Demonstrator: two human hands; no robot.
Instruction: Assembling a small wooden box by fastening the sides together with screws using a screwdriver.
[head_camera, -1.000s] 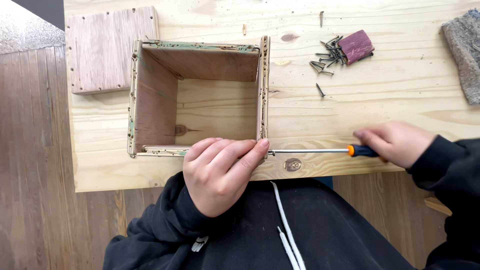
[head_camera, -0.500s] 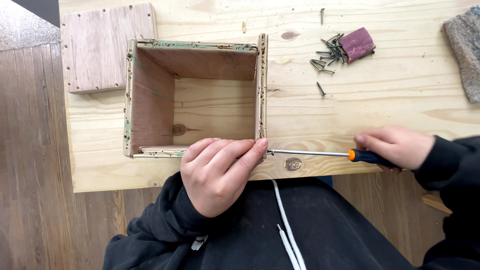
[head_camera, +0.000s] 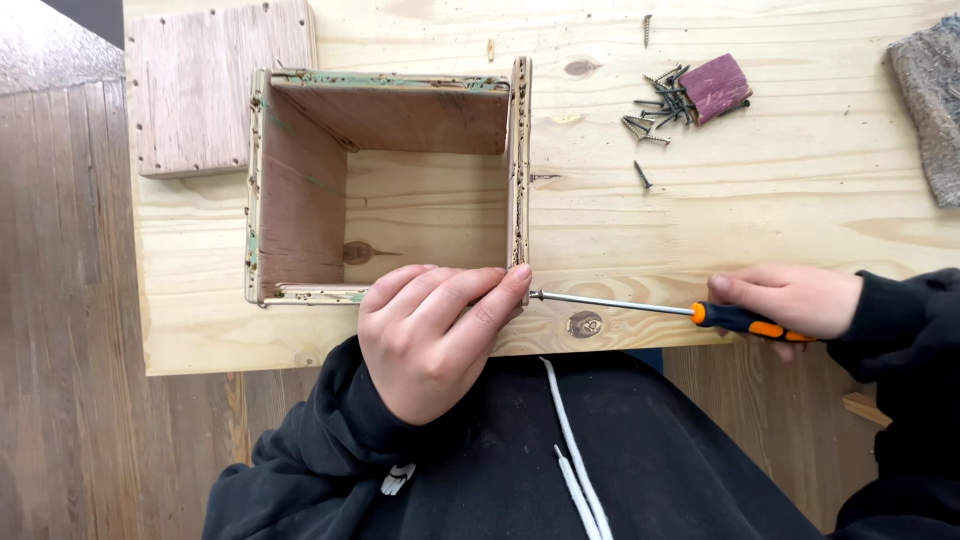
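Observation:
An open wooden box frame (head_camera: 385, 115) of plywood panels lies on a pale pine tabletop (head_camera: 700, 220). My left hand (head_camera: 435, 335) rests over the frame's near wall, its fingers reaching the near right corner. My right hand (head_camera: 790, 300) grips the orange-and-black handle of a screwdriver (head_camera: 640, 306). The thin metal shaft lies level and points left, with its tip at the frame's near right corner beside my left fingertips. The spot where the tip meets the wood is hidden by my fingers.
A loose plywood panel (head_camera: 215, 85) lies at the far left, touching the frame. Several dark screws (head_camera: 655, 110) are scattered beside a small reddish block (head_camera: 715, 88). A grey fibrous pad (head_camera: 930, 105) sits at the right edge. Wood flooring shows at left.
The view has shifted slightly. The screwdriver and both hands stay at the frame's near right corner, with my right hand a little lower on the handle.

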